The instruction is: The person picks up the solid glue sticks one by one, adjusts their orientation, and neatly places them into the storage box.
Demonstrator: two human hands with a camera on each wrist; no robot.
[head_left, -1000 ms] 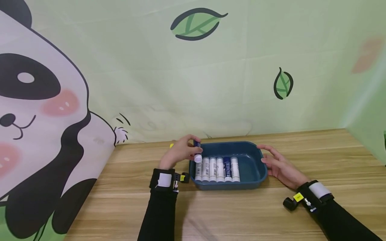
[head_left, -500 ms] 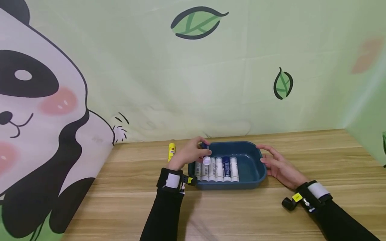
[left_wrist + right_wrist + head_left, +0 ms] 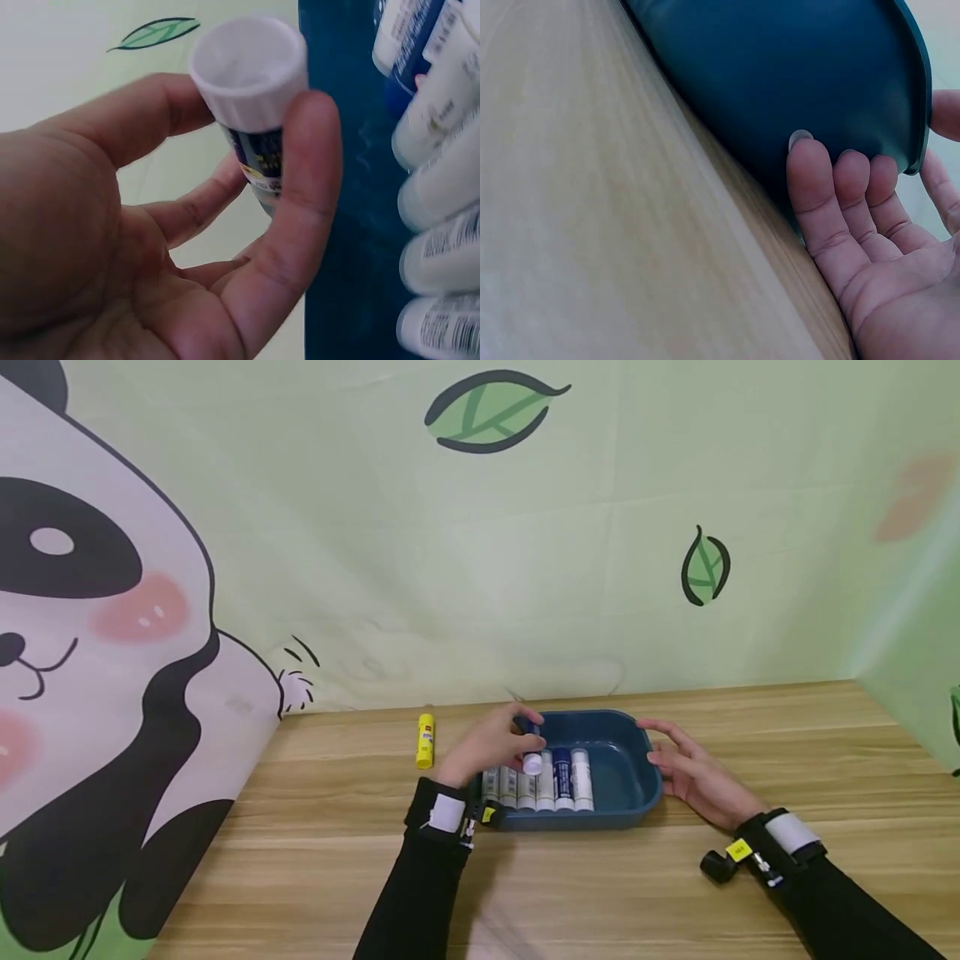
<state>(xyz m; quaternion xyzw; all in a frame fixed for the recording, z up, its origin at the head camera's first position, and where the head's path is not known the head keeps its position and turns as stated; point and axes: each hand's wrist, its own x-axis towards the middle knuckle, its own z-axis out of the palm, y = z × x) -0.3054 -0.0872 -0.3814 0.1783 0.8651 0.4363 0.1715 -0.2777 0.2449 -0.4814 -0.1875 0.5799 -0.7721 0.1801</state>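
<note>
My left hand (image 3: 482, 745) pinches a dark blue glue stick with a white end (image 3: 532, 765) between thumb and fingers, above the left part of a blue tray (image 3: 624, 781). In the left wrist view the hollow white end of this glue stick (image 3: 251, 64) points toward the camera, tilted. Inside the tray several glue sticks lie side by side, mostly white (image 3: 582, 781), with one dark blue glue stick (image 3: 563, 781) among them. The left hand partly covers that row. My right hand (image 3: 701, 777) rests its fingertips (image 3: 810, 169) against the outside of the tray's right end.
A yellow glue stick (image 3: 426, 741) lies on the wooden table (image 3: 315, 827) to the left of the tray. Behind the table stands a pale green backdrop (image 3: 360, 527) printed with leaves and a panda.
The left hand has moved right with the glue stick, from the tray's left edge to over the row, uncovering the yellow glue stick. The right hand stays at the tray's end.
</note>
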